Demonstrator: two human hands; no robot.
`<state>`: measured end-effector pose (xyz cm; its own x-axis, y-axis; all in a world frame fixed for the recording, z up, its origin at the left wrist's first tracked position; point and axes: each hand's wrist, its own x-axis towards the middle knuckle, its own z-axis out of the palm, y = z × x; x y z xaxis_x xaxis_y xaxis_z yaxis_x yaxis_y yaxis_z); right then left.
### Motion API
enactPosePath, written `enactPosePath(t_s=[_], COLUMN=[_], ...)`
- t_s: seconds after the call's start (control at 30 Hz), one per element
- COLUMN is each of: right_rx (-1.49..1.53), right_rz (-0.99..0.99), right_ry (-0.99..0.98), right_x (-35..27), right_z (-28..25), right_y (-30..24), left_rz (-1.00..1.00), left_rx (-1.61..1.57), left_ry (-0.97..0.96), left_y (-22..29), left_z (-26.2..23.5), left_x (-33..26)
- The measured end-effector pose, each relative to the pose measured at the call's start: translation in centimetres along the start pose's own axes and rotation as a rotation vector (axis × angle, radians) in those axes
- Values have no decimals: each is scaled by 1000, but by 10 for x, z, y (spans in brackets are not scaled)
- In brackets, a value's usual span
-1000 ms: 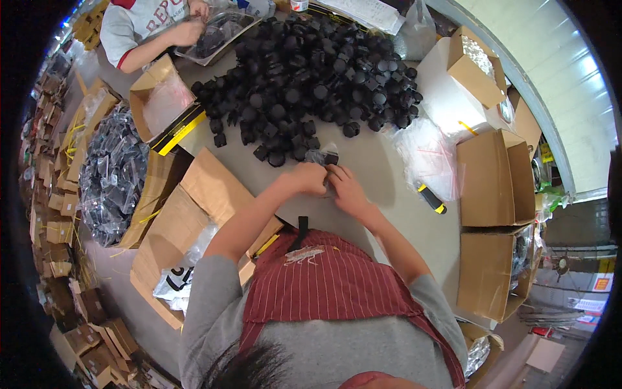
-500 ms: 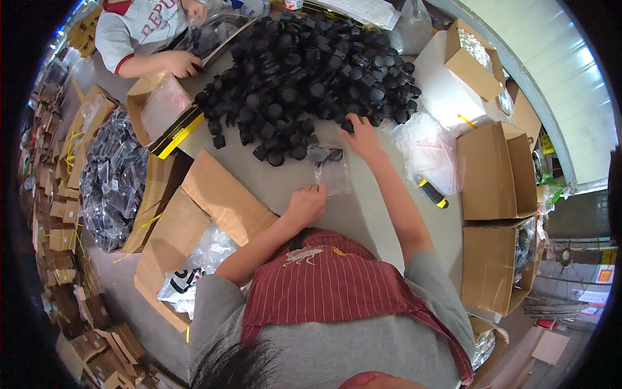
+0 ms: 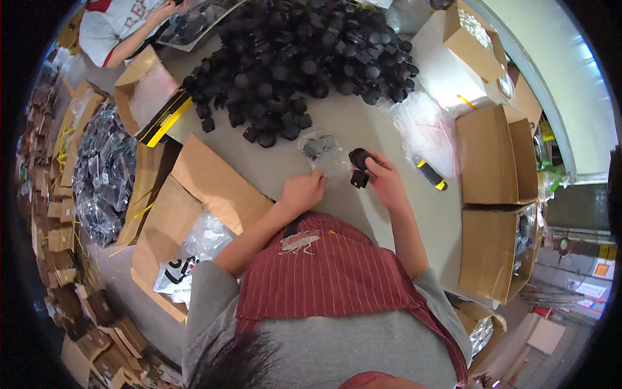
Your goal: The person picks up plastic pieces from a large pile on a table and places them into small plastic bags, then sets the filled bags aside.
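Note:
My left hand (image 3: 303, 192) is closed in a pinch on the near edge of a small clear plastic bag (image 3: 319, 148). Dark contents show through the film at the bag's far end, which lies on the grey tabletop. To the right, my right hand (image 3: 387, 185) grips a black plastic part (image 3: 359, 159) with a round piece and a small square piece on it. That part is apart from the bag. Beyond both hands spreads a large heap of similar black parts (image 3: 285, 71).
Flat clear bags (image 3: 424, 133) and a yellow-black utility knife (image 3: 431, 175) lie at the right, beside cardboard boxes (image 3: 483, 155). An open carton flap (image 3: 217, 178) is at the left, near a box of bagged parts (image 3: 107, 175). Another person (image 3: 129, 29) works at the far left.
My right hand has drawn back from the heap toward me, bringing a black part with it. My left hand keeps its pinch on the bag. The other person's arm has lifted.

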<state>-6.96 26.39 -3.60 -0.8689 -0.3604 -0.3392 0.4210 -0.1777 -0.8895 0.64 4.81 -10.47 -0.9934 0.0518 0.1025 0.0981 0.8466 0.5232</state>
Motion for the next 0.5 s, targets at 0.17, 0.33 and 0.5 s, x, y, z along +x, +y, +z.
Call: enactPosePath(t_s=[0.17,0.33,0.5], right_rx=[107,65,118], right_rz=[239,174,134], right_ry=[8,88,98], right_x=[-23,-23,-23], right_z=[1,3,-6], right_y=[23,45,72], left_rz=[47,66,60], left_rx=[-58,-81,-65], left_ry=[32,55,47], left_y=[7,19,20], left_z=[1,-4,-2], left_x=[7,8,3])
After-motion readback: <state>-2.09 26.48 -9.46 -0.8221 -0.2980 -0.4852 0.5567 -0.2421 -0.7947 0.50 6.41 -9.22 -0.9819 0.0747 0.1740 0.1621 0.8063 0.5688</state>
